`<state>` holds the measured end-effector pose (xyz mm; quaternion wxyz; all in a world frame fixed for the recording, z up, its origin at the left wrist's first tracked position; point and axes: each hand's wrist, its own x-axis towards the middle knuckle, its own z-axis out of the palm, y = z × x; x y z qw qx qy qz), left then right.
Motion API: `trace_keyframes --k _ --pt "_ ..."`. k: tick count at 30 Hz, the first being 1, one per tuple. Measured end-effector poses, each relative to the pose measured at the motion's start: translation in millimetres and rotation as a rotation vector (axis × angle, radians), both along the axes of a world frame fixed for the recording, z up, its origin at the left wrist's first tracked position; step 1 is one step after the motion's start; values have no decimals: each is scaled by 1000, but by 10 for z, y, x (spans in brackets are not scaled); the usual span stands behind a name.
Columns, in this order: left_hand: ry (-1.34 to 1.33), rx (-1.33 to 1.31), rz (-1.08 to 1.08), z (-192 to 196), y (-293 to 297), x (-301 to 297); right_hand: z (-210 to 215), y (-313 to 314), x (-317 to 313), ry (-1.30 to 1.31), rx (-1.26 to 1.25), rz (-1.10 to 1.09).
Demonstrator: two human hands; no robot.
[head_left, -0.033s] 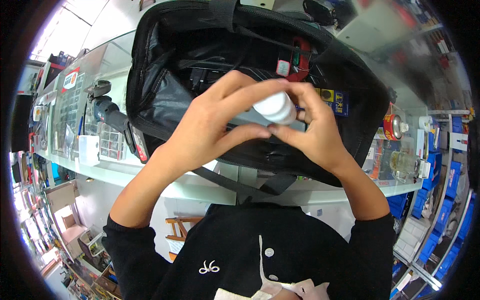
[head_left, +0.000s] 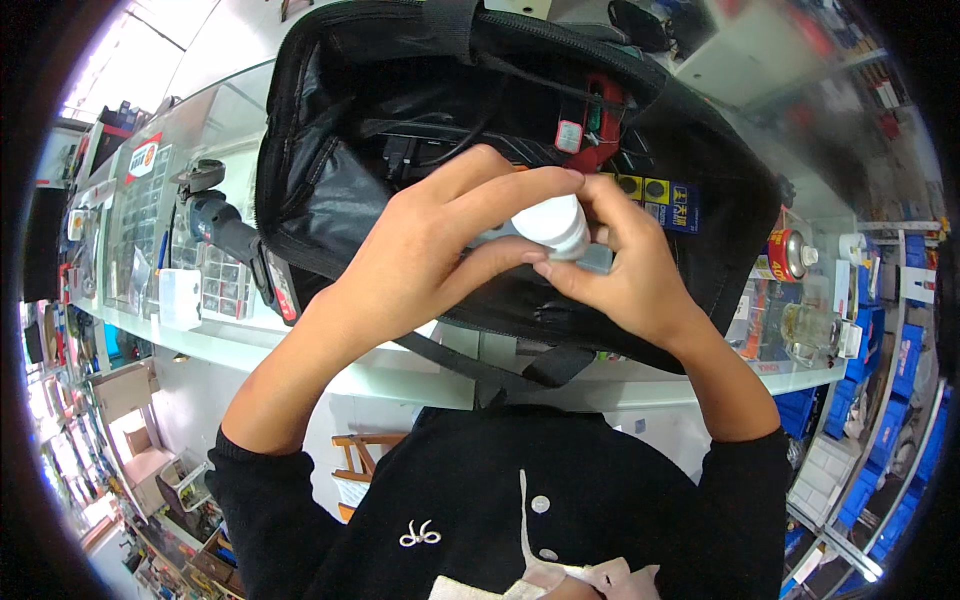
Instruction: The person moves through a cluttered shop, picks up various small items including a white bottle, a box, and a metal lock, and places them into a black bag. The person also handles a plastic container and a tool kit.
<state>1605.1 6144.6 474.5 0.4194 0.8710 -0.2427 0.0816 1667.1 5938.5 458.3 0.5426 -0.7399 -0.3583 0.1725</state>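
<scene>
Both hands up over the open black tool bag (head_left: 330,190), meeting in the middle of the view; small white bottle (head_left: 552,226) caught between them, just above the bag's opening. Left hand (head_left: 430,250) wrapped over from the left, index finger laid across the top of the bottle, thumb pressed underneath; grip closed on the bottle. Right hand (head_left: 630,275) coming in from the right, fingertips (head_left: 598,200) pinched around the bottle's far side; grip narrow, also holding the bottle. Bag resting on a glass tabletop (head_left: 330,375), a black strap (head_left: 470,365) hanging off the near edge. Inside the bag: dark cables and a red tool handle (head_left: 603,125) near the back wall. Left of the bag, a power drill (head_left: 215,215) lying on the glass beside clear compartment boxes (head_left: 220,285). Right of the bag, a red spray can (head_left: 785,255) on the tabletop, well apart from the hands. Black sleeves at the lower edge.
</scene>
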Motion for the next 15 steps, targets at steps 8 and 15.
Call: trace_keyframes --k 8,15 --pt "50 -375 25 109 -313 -89 202 -39 -325 232 13 -33" --pt "-23 -365 331 65 -403 -448 508 -86 -593 202 198 -190"
